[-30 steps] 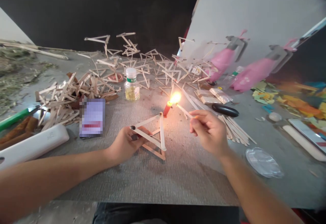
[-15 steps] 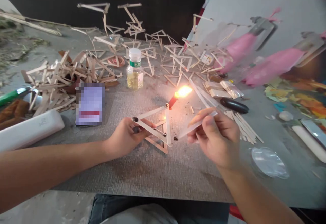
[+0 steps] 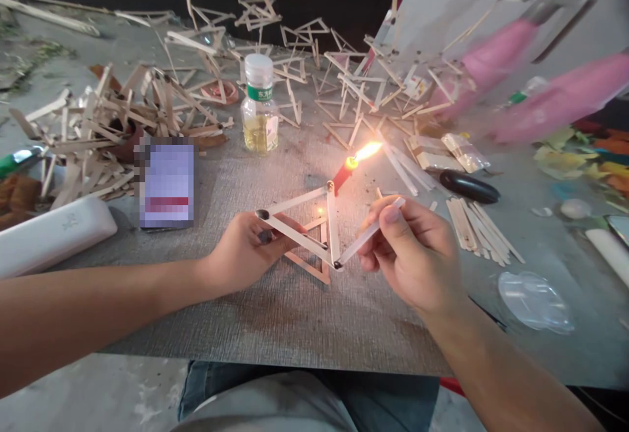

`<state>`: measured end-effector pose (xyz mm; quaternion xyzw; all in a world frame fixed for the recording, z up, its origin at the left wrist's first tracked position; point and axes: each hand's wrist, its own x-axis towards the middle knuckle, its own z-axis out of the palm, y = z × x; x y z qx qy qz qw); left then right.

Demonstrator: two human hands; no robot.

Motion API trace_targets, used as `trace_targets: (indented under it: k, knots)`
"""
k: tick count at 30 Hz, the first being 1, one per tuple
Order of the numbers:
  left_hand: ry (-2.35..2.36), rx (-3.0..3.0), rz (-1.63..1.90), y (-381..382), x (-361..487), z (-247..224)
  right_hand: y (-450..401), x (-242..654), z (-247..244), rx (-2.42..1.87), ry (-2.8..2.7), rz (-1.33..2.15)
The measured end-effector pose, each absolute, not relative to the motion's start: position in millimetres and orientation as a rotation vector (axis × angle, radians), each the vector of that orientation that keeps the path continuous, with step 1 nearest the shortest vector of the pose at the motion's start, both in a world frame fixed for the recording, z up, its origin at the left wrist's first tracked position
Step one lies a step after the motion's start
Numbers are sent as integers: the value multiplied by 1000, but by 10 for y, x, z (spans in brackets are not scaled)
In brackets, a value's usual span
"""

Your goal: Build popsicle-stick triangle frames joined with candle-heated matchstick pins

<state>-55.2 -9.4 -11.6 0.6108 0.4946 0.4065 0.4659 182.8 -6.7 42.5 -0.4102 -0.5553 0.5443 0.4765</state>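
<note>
My left hand [image 3: 250, 238] is closed on a frame of wooden craft sticks [image 3: 299, 238], which has triangles with dark blobs at the corners. My right hand [image 3: 417, 248] pinches a translucent glue stick [image 3: 364, 235]. Its dark tip touches the frame's near right corner. Just behind the frame's top corner burns a red candle [image 3: 343, 176], its flame leaning right.
A bottle of yellow liquid [image 3: 260, 111] stands behind the candle. On the left are a phone [image 3: 170, 183], a white case [image 3: 59, 235] and heaped stick pieces [image 3: 108, 130]. Loose craft sticks [image 3: 481, 229] and a clear plastic lid [image 3: 535, 301] lie right.
The glue stick's dark tip was just right of the frame's corner and now touches it. The view has shifted, and both hands keep their grip.
</note>
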Motion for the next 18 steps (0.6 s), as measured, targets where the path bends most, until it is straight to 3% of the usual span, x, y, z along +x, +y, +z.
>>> trace_targets:
  k: [18]
  knots:
    - [1131,1450,1023,-83,-536,-109,-85,1833,421,-983,-1463,1150]
